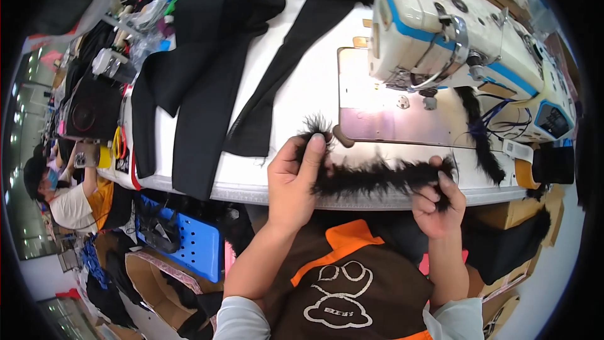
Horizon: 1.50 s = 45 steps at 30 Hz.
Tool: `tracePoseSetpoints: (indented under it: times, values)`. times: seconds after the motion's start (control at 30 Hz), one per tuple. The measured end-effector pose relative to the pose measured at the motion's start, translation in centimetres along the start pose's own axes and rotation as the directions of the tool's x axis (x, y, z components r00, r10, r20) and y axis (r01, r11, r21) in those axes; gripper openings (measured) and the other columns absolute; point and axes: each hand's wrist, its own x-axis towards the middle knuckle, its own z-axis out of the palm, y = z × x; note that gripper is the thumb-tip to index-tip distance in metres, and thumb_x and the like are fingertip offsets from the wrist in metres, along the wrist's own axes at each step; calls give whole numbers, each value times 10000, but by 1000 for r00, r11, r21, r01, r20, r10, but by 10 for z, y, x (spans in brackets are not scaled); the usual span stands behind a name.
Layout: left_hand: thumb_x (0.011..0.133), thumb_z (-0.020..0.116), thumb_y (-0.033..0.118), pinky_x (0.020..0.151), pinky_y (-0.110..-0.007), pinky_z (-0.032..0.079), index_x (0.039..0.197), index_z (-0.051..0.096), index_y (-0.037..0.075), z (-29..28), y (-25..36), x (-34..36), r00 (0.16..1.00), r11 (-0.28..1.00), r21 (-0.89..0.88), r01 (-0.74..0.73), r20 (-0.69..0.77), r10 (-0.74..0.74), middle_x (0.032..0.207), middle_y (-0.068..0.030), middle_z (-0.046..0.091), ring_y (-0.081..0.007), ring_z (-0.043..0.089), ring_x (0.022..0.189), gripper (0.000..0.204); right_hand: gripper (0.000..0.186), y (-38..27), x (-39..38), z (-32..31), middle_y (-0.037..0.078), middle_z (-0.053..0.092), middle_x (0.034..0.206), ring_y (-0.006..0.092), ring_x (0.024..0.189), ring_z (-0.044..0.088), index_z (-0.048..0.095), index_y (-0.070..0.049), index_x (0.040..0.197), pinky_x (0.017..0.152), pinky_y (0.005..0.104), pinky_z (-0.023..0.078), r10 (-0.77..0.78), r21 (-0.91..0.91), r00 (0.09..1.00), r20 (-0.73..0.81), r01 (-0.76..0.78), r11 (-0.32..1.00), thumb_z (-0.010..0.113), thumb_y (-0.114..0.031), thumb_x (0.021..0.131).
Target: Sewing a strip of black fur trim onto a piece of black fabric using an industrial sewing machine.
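Note:
My left hand point(296, 189) is closed on one end of a fluffy black fur-like strip point(371, 179), thumb pressed over the bunched end. My right hand point(440, 201) grips the other end, so the strip stretches crosswise above the front of a white worktable point(286, 158). Beyond my hands stands a white and blue sewing machine point(453, 31) with a metal bed plate point(402, 126). A second fluffy black strip point(481, 148) lies right of the plate. Black cut fabric pieces point(201, 88) are spread on the table to the left.
At the left are a cluttered shelf point(126, 44) and a seated co-worker point(69, 201) in a mask. Below the table sit a blue perforated plastic stool point(198, 239), cardboard boxes point(151, 277) and dark fabric point(509, 245) at the right.

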Motion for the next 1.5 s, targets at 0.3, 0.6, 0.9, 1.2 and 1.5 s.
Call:
tracePoseSetpoints:
  times: [0.3, 0.6, 0.9, 1.2, 1.5]
  values:
    - [1033, 666, 166, 656, -207, 461, 1060, 715, -15, 16, 15, 26, 996, 929, 369, -30, 86, -2, 800, 27, 641, -47, 578, 717, 190, 267, -5, 25, 3, 50, 677, 1159, 137, 961, 605, 626, -83, 1311, 805, 274, 525, -211, -42, 974, -76, 209, 977, 569, -154, 1061]
    - [888, 724, -38, 706, -301, 527, 1114, 740, 15, 22, 16, 68, 797, 454, 680, -576, 590, 129, 931, -93, 647, -216, 666, 789, 233, 283, -20, 66, 26, 87, 730, 870, 185, 699, 672, 705, -24, 1242, 647, 302, 532, -252, -970, 937, 243, 236, -59, 687, -83, 966]
    - [847, 700, -65, 744, -384, 516, 1186, 718, 57, 26, 11, 91, 659, 396, 590, -704, 750, 55, 985, -95, 624, -303, 636, 868, 361, 224, -13, 91, 55, 108, 648, 952, 339, 876, 675, 714, -109, 1096, 709, 453, 556, -122, -696, 943, 310, 138, -704, 722, -157, 877]
    - [818, 736, 11, 841, -399, 429, 1089, 733, 132, 17, -5, 107, 552, 187, 528, -829, 826, 114, 1042, -35, 609, -264, 589, 1014, 296, 173, -35, 106, 30, 183, 674, 901, 418, 849, 649, 715, -58, 994, 711, 523, 523, 53, -599, 882, 467, 361, -715, 701, -193, 886]
    - [775, 727, -22, 889, -410, 423, 1135, 707, 135, 22, 1, 105, 579, 177, 563, -807, 813, 55, 1063, -47, 571, -281, 567, 1065, 393, 269, -42, 102, 19, 83, 717, 1105, 330, 994, 679, 726, -193, 1170, 858, 450, 529, 91, -576, 921, 378, 310, -756, 697, -87, 925]
